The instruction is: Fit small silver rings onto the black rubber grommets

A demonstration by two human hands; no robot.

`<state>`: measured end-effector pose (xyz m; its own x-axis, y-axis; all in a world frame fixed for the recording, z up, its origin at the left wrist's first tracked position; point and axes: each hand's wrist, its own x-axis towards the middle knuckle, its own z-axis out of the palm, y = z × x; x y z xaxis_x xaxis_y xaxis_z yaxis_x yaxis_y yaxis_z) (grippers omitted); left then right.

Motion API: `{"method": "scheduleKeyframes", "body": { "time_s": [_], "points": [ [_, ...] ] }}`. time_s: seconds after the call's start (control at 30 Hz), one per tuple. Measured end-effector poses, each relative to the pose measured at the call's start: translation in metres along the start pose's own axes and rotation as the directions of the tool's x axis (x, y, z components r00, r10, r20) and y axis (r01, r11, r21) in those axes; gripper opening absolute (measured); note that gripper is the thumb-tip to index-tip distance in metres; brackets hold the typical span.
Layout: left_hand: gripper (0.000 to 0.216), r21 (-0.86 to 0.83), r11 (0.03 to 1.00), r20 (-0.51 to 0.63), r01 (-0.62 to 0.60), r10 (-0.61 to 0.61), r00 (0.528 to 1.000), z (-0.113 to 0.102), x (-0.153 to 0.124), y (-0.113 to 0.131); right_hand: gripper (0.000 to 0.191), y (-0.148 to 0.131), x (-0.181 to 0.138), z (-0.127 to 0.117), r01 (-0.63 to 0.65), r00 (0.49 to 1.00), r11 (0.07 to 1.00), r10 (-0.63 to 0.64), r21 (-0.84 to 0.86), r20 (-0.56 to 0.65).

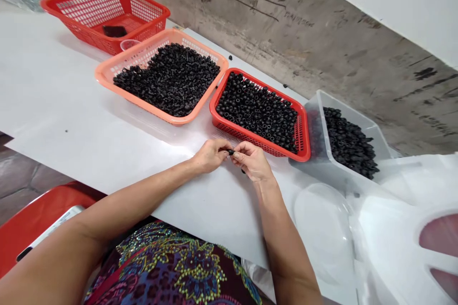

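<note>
Between the fingertips of both hands is one small black plastic part (230, 152), mostly covered by the fingers. My left hand (212, 156) pinches its left end and my right hand (252, 159) grips the right end. A second black piece (243, 171) shows at the underside of my right hand; whether it is held there I cannot tell. Just beyond the hands stands a red basket (304, 145) of black ring-shaped parts (255, 112). Left of it, an orange basket (143, 107) holds a heap of small black parts (175, 81).
A clear plastic bin (336, 167) of black parts (348, 143) stands at the right, near a translucent lid (322, 224). A larger red basket (77, 28) with a dark object (114, 31) inside is far left. The concrete wall (250, 14) runs behind the white table (46, 90).
</note>
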<state>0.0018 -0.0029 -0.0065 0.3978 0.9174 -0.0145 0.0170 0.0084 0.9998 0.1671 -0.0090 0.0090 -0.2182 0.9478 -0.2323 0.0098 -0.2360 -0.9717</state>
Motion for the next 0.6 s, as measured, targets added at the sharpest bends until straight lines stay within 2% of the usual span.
{"method": "scheduleKeyframes", "body": {
  "time_s": [0.13,0.3,0.37,0.43,0.53,0.6],
  "points": [
    [0.020,0.145,0.960,-0.013,-0.241,0.246,0.969,-0.002,-0.002,-0.004,0.029,0.000,-0.001,-0.004,-0.105,0.988,0.979,0.083,0.173,0.132],
    [0.015,0.167,0.930,-0.037,-0.328,0.338,0.940,0.001,-0.001,-0.010,0.039,0.003,-0.003,-0.007,-0.169,0.959,0.957,0.104,0.236,0.265],
    [0.014,0.129,0.937,-0.046,-0.325,0.333,0.942,0.001,-0.001,-0.010,0.038,0.006,-0.002,-0.007,-0.135,0.961,0.960,0.067,0.244,0.268],
    [0.016,0.019,0.958,-0.056,-0.286,0.286,0.957,0.002,0.000,-0.008,0.036,0.009,-0.002,-0.006,-0.087,0.971,0.964,0.026,0.252,0.238],
    [0.034,-0.242,0.962,-0.007,-0.128,0.130,0.991,0.003,-0.001,-0.007,0.032,0.010,-0.002,-0.003,-0.034,0.982,0.972,-0.011,0.231,0.191],
    [0.046,-0.323,0.946,0.054,-0.038,0.058,0.997,0.005,-0.002,-0.008,0.028,0.009,-0.003,-0.001,0.002,0.984,0.982,-0.035,0.189,0.172]
  ]
}}
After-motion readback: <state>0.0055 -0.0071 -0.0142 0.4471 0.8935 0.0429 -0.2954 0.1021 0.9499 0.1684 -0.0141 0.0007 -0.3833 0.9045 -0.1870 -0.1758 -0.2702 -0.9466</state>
